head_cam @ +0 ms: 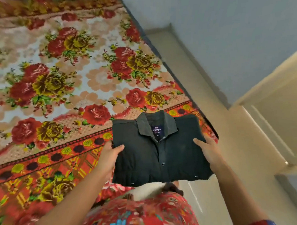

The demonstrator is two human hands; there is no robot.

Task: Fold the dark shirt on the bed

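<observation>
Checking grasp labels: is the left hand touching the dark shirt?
Touching. The head view shows the left hand gripping the left edge of the shirt, its thumb lying on top of the fabric.

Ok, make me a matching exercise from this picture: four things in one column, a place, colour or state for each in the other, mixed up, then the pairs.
Things:
1. dark shirt
2. bedspread
3. left hand
4. right hand

Descriptions:
A. red and yellow flowers
B. grips the shirt's edge on the floor side
C. folded, collar facing up
D. grips the shirt's edge on the bedspread side

Pairs: 1-C, 2-A, 3-D, 4-B
</observation>
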